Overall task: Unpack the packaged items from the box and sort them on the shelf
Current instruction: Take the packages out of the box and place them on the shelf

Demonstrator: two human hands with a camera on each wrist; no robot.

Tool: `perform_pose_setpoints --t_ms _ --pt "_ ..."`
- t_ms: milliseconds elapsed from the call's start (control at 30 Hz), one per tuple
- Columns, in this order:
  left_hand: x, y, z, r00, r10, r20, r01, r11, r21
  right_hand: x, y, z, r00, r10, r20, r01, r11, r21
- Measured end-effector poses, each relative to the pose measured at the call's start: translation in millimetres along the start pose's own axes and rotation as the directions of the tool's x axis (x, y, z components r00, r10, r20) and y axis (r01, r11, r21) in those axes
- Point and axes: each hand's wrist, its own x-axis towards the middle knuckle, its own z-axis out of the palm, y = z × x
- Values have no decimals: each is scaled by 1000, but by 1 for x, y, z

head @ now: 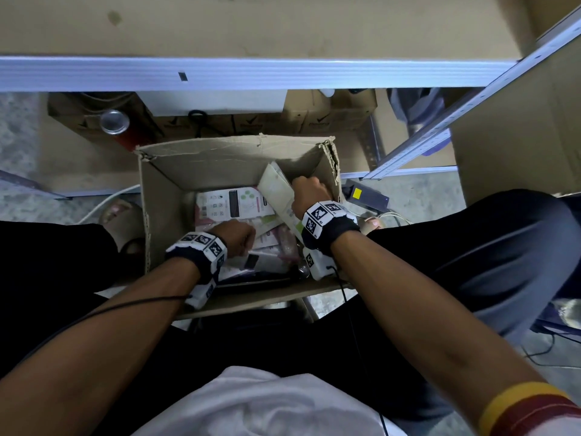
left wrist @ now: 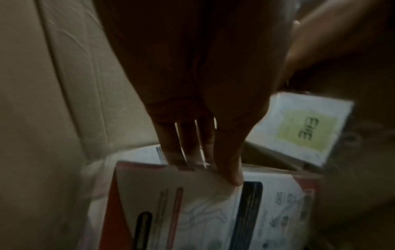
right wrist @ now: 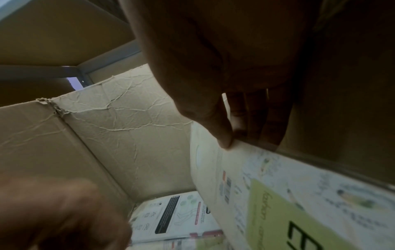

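Under shelf [head: 251,72], torn box [head: 163,190]: right hand [head: 311,190] pinches green-labelled pack [head: 279,190]; left hand [head: 240,236] grasps red-edged pack [left wrist: 192,194].

Packages [head: 234,204] in box [head: 163,190] (below shelf [head: 251,73]).

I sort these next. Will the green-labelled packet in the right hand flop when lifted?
Probably little: the green-labelled packet stands tilted and flat in the right hand. Likely light, pinched at one edge. Possibly slippery.

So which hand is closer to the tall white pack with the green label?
Right. The right hand pinches the green-label pack at its top; the left hand grips another pack beside it.
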Motion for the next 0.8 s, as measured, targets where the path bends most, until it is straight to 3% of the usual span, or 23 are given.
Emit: perform_pose_setpoints --t_ms 167,267,333,433,567,800 --pt "7 18 16 964 -16 266 -55 965 258 -1 1 3 1000 -2 4 2 1000 -11" --pt "8 23 24 928 -49 370 -61 958 279 -1 2 5 1000 -1 27 1 1000 3" --pt "9 28 31 932 -43 361 -67 956 286 -1 2 6 999 1 41 -1 1000 9" --pt "14 34 48 872 -58 485 -114 941 317 -2 2 8 999 0 38 0 1000 8" --pt "12 25 61 946 57 320 -178 914 365 -2 5 9 1000 -11 23 11 1000 -10" --pt "16 7 55 968 5 251 -124 879 461 1 3 13 999 -34 28 34 999 -21"
